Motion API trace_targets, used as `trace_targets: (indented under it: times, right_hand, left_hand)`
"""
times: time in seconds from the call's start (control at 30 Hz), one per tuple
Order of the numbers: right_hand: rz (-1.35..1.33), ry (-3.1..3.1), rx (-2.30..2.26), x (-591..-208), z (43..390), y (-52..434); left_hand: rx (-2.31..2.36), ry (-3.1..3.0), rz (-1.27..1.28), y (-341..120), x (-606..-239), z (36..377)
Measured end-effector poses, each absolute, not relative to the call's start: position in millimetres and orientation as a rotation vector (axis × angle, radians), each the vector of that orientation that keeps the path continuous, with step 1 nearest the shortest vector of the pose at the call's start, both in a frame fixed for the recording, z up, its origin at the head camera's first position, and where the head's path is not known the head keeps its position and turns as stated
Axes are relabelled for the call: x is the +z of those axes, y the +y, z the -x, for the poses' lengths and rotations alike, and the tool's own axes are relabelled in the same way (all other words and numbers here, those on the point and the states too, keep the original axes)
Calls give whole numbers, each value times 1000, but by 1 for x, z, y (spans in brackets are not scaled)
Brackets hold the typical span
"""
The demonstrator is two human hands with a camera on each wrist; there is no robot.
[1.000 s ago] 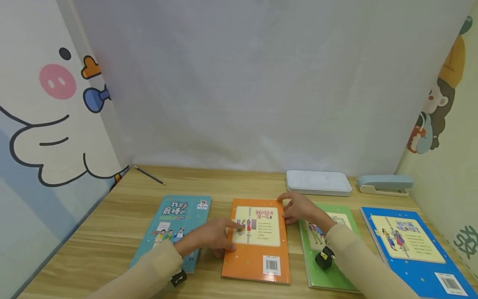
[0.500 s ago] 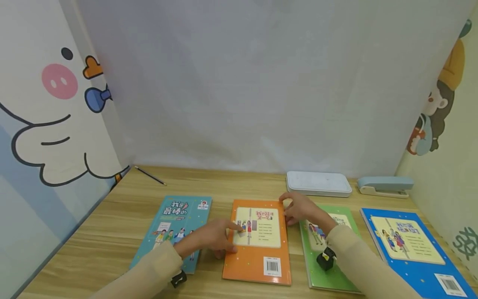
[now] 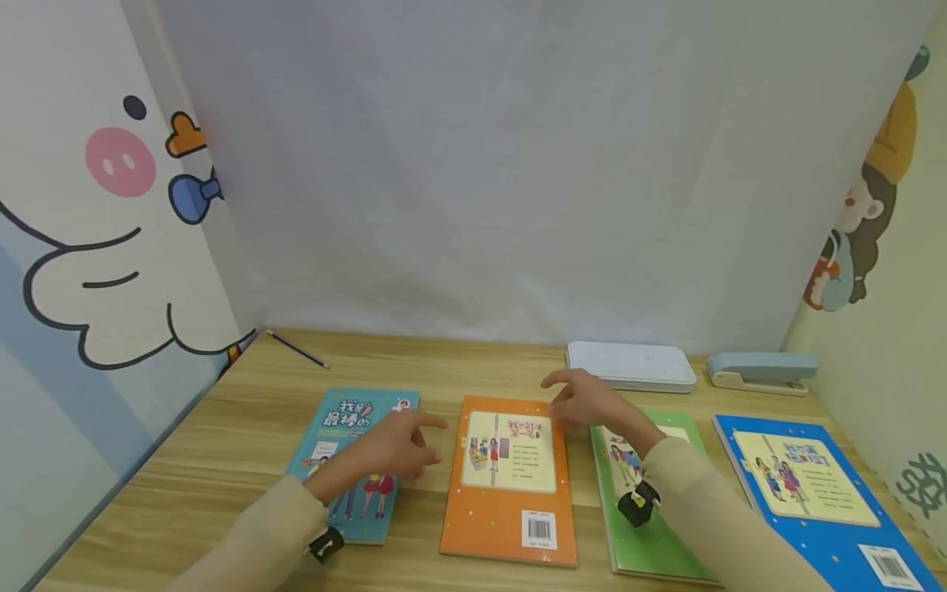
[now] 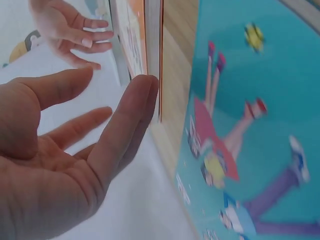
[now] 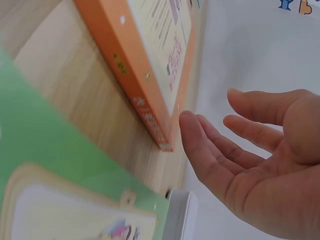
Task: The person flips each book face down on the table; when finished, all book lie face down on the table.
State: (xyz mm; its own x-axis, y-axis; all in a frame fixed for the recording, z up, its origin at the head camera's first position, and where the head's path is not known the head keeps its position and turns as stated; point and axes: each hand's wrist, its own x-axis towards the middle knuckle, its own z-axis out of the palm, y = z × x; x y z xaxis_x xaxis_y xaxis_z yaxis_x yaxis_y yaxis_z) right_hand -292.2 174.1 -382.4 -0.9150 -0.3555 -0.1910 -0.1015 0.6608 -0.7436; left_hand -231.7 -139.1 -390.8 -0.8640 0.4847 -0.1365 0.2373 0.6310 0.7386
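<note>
An orange book [image 3: 509, 523] lies on the wooden table between my two hands, its barcode towards me. My left hand [image 3: 392, 448] hovers over the right part of a teal book [image 3: 348, 440], fingers spread and holding nothing. In the left wrist view the left hand [image 4: 75, 150] has its thumb and fingers apart. Near the orange book's far right corner is my right hand [image 3: 588, 401], above the gap beside a green book [image 3: 625, 526]. The right wrist view shows the right hand [image 5: 255, 155] with loosely bent fingers and nothing in them.
At the far right lies a blue book [image 3: 806, 526]. A white case [image 3: 629, 365] and a light blue stapler [image 3: 762, 370] stand along the back edge. A pencil [image 3: 297, 349] lies at the back left of the table [image 3: 192, 460]. A pale curtain [image 3: 503, 181] hangs behind.
My left hand has come off the orange book and moved left over the teal one. My right hand has let go of the orange book's far corner and lifted slightly. The orange book stays put.
</note>
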Motion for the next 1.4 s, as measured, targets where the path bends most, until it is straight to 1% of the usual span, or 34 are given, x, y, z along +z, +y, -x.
trace_targets:
  times: [0.13, 0.3, 0.4, 0.63, 0.93, 1.23, 1.4]
  right_hand:
    - [375, 2567, -1187, -386, 296, 161]
    - [420, 2549, -1275, -389, 301, 142]
    - [419, 2502, -1349, -389, 304, 129]
    - [412, 2438, -1428, -387, 306, 97]
    - [429, 2437, -1538, -394, 313, 73]
    - [596, 2555, -1484, -398, 318, 46]
    - [555, 2451, -1549, -397, 320, 30]
  left_hand:
    - [1021, 2565, -752, -156, -390, 234]
    - [866, 2683, -810, -171, -388, 232]
    - [831, 2735, -812, -178, -389, 230]
    - [787, 2841, -719, -203, -393, 225]
    - [757, 2777, -603, -231, -393, 218]
    - [704, 2744, -709, -247, -399, 216]
    - [693, 2680, -641, -247, -399, 215]
